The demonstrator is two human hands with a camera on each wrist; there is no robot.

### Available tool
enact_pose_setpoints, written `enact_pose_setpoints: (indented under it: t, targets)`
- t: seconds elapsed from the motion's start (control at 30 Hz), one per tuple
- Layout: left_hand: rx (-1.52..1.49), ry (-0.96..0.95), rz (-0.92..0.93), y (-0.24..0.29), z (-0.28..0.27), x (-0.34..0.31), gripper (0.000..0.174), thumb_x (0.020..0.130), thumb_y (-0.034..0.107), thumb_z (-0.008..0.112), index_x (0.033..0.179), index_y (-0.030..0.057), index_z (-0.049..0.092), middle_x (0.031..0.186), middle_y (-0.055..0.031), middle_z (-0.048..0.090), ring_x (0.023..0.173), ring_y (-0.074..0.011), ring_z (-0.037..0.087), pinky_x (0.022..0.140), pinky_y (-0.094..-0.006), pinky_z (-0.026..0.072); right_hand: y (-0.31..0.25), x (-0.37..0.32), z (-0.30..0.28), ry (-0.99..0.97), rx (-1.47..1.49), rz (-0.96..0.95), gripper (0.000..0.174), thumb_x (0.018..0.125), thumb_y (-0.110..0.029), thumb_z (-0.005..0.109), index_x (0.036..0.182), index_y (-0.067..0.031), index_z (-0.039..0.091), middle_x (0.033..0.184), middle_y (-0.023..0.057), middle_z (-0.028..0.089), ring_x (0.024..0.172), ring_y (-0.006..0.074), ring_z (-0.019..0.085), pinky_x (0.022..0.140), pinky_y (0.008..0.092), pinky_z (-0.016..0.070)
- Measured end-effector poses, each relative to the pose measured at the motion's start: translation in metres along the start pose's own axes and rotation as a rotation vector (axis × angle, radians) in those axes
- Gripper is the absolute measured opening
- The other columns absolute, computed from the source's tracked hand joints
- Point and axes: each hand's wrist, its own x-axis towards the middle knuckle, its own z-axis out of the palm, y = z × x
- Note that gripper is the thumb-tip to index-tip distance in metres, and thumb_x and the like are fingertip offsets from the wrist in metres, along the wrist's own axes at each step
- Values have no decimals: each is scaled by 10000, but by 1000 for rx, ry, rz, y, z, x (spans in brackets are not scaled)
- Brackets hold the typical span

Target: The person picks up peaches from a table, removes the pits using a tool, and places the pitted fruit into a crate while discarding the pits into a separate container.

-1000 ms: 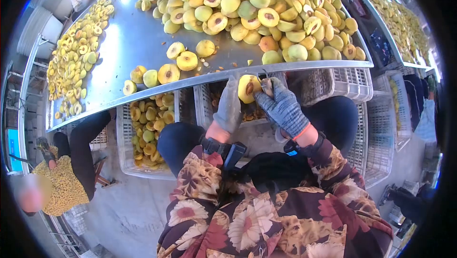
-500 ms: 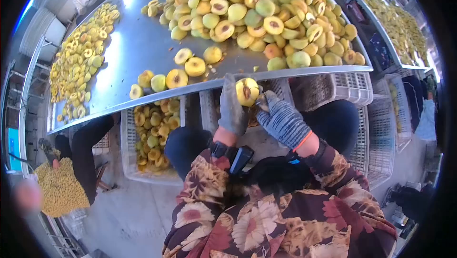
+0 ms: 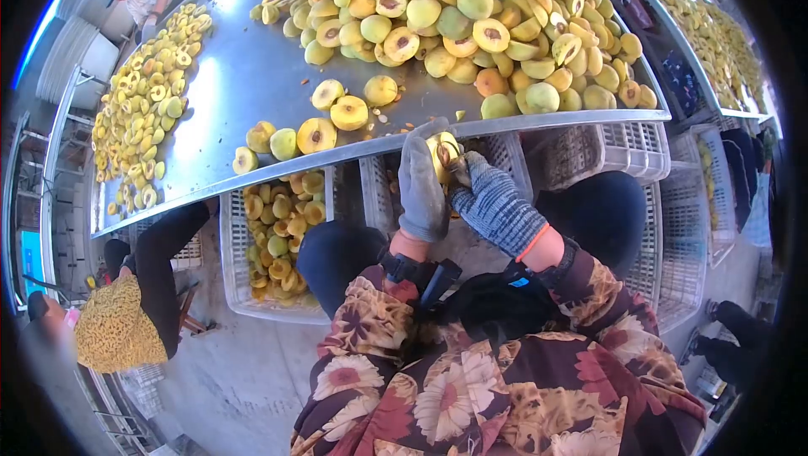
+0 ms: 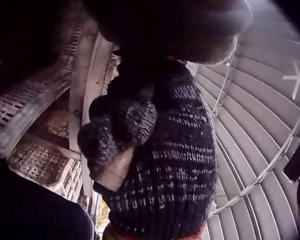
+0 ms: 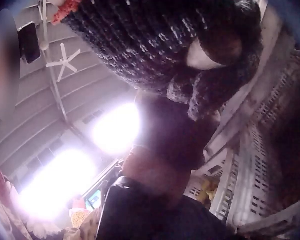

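In the head view my left hand [image 3: 422, 191], in a grey glove, holds a yellow peach half [image 3: 440, 159] just below the table's front edge. Its cut face is turned toward my right hand [image 3: 502, 208], which wears a striped knit glove. Those right fingers are curled round a small tool with a pale handle [image 4: 116, 172], seen in the left wrist view. The tool's working end is hidden at the fruit, where the right fingertips overlap the cut face. In the right wrist view, the pale handle end [image 5: 202, 56] shows beside the knit fingers.
Above the hands, a metal table [image 3: 244, 52] bears a large heap of halved peaches [image 3: 471, 5] and a few loose ones near its edge. A crate of peach halves [image 3: 278, 241] stands under it at left; white crates [image 3: 623, 149] stand at right. Another person [image 3: 122, 321] sits at left.
The peach half has turned so its cut face points more to the right. My right hand has stayed close against it, while the head view has shifted slightly.
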Motion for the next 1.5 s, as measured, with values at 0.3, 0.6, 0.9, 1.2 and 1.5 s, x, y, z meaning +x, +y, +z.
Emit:
enact_pose_setpoints:
  t: [0.3, 0.6, 0.9, 1.2, 1.5]
  targets:
    - [233, 39, -119, 9, -12, 5, 711, 964, 576, 215, 921, -13, 610, 775, -93, 644, 709, -163, 614, 684, -257, 503, -2, -7, -3, -165, -132, -13, 432, 808, -237, 611, 1127, 21, 475, 902, 259, 614, 852, 395, 613, 746, 442, 502]
    - [201, -53, -125, 15, -9, 7, 710, 961, 572, 252, 836, -31, 605, 759, -133, 646, 662, -180, 625, 621, -269, 516, -34, -16, -35, -462, 663, 443, 198, 872, -193, 557, 963, -18, 532, 624, 63, 534, 467, 162, 537, 456, 301, 443]
    - [99, -59, -212, 23, -5, 7, 667, 950, 548, 347, 799, -54, 591, 760, -170, 643, 612, -210, 629, 591, -301, 536, -6, -21, -2, -283, 286, 95, 203, 834, -131, 566, 996, -9, 557, 776, 127, 576, 672, 274, 581, 588, 374, 457]
    - [-21, -150, -203, 29, -4, 3, 586, 949, 480, 428, 751, -44, 602, 724, -167, 640, 585, -232, 634, 543, -307, 537, 23, -33, -17, -863, 1388, 140, 287, 890, -37, 515, 1174, -25, 549, 897, 18, 592, 704, 59, 539, 573, 213, 448]
    - [-175, 84, -404, 26, 11, 5, 611, 901, 588, 428, 865, -5, 572, 778, -148, 630, 598, -268, 637, 506, -359, 546, 6, -30, -29, -742, 1309, 442, 147, 882, -152, 581, 980, -47, 550, 618, -29, 469, 443, 45, 419, 388, 182, 323]
